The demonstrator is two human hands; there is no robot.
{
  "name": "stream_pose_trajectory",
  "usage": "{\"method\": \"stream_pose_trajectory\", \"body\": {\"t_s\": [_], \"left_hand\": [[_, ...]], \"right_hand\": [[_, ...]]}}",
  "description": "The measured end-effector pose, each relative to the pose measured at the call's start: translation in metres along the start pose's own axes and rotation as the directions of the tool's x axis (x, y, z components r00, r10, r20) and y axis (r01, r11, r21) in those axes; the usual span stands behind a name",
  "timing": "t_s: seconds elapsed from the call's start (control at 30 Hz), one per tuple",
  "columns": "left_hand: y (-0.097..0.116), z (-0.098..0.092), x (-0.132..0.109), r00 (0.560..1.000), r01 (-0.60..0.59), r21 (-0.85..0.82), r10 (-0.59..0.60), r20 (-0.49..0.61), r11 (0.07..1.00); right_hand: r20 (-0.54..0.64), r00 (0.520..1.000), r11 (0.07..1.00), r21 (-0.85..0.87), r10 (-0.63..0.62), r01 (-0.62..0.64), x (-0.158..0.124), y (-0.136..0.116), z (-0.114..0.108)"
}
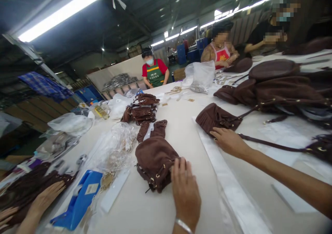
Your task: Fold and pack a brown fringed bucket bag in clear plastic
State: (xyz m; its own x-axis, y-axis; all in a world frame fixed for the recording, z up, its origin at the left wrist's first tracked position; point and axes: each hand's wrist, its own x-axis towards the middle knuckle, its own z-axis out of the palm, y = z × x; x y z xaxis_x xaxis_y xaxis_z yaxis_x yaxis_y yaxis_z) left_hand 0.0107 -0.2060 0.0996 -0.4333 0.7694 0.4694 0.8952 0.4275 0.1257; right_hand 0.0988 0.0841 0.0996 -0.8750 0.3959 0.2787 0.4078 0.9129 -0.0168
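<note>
The left hand (185,189) comes from below, its wrist with a silver band (183,225), and its fingers point away, side by side and slightly bent, on the right edge of a brown bag (157,158) lying on the worktop (181,123). The right hand (230,142) enters from the right with the forearm slanting, its fingers stretched over the near side of a second bag (215,118). Both hands are loosely open in shape, but I cannot tell if either one grips. To the left of the left hand lies a blue dispenser (80,199); its pale label (92,188) is not readable. Far beyond the hands, a green apron (155,73) bears letters like "OWLLIN", with smaller characters below, too blurred to read. The yellow mark on a red apron (221,56) is also unclear.
</note>
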Motion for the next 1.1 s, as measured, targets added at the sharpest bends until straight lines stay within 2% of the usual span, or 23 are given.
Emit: {"method": "stream_pose_trajectory", "body": {"t_s": [0.1, 0.17, 0.27, 0.37, 0.47, 0.53, 0.6, 0.7, 0.8, 0.87, 0.93, 1.0, 1.1], "left_hand": [[-0.044, -0.049, -0.015, 0.983, 0.174, 0.193, -0.158, -0.096, 0.966], [-0.067, -0.066, -0.018, 0.970, 0.239, 0.265, -0.216, -0.114, 0.934], [-0.093, -0.072, -0.025, 0.952, 0.304, 0.288, -0.280, -0.120, 0.908], [-0.119, -0.065, -0.037, 0.923, 0.383, 0.215, -0.366, -0.115, 0.898], [-0.140, -0.067, -0.041, 0.916, 0.401, 0.112, -0.396, -0.059, 0.909], [-0.148, -0.084, -0.033, 0.925, 0.381, 0.082, -0.379, -0.038, 0.921], [-0.148, -0.112, -0.020, 0.936, 0.350, 0.073, -0.347, -0.049, 0.934], [-0.137, -0.164, 0.000, 0.959, 0.274, 0.063, -0.268, -0.094, 0.960], [-0.118, -0.207, 0.008, 0.972, 0.232, 0.107, -0.226, -0.062, 0.967], [-0.106, -0.224, 0.008, 0.971, 0.233, 0.170, -0.239, 0.018, 0.957], [-0.096, -0.232, 0.005, 0.965, 0.221, 0.223, -0.246, 0.089, 0.949], [-0.089, -0.234, -0.001, 0.968, 0.165, 0.258, -0.206, 0.144, 0.952], [-0.084, -0.227, -0.017, 0.965, 0.084, 0.297, -0.153, 0.215, 0.951]], "right_hand": [[0.053, 0.993, 0.963, 0.256, -0.102, 0.085, -0.005, -0.064, -0.018], [0.093, 0.978, 0.903, 0.410, -0.185, 0.131, -0.003, -0.117, -0.017], [0.136, 0.966, 0.858, 0.498, -0.220, 0.126, 0.007, -0.189, -0.006], [0.144, 0.972, 0.878, 0.469, -0.184, 0.097, 0.021, -0.229, -0.002], [0.115, 0.977, 0.887, 0.449, -0.179, 0.109, 0.032, -0.234, -0.020], [0.073, 0.980, 0.885, 0.447, -0.183, 0.132, 0.035, -0.228, -0.042], [0.018, 0.983, 0.878, 0.454, -0.181, 0.153, 0.034, -0.220, -0.069], [-0.048, 0.984, 0.860, 0.480, -0.173, 0.174, 0.026, -0.211, -0.107], [-0.037, 0.979, 0.794, 0.580, -0.198, 0.183, 0.018, -0.202, -0.131], [-0.001, 0.971, 0.736, 0.652, -0.238, 0.181, 0.016, -0.196, -0.136], [0.035, 0.962, 0.700, 0.693, -0.271, 0.173, 0.016, -0.191, -0.132], [0.069, 0.954, 0.675, 0.722, -0.293, 0.155, 0.014, -0.188, -0.125], [0.108, 0.945, 0.665, 0.735, -0.309, 0.134, -0.002, -0.186, -0.123]]}}
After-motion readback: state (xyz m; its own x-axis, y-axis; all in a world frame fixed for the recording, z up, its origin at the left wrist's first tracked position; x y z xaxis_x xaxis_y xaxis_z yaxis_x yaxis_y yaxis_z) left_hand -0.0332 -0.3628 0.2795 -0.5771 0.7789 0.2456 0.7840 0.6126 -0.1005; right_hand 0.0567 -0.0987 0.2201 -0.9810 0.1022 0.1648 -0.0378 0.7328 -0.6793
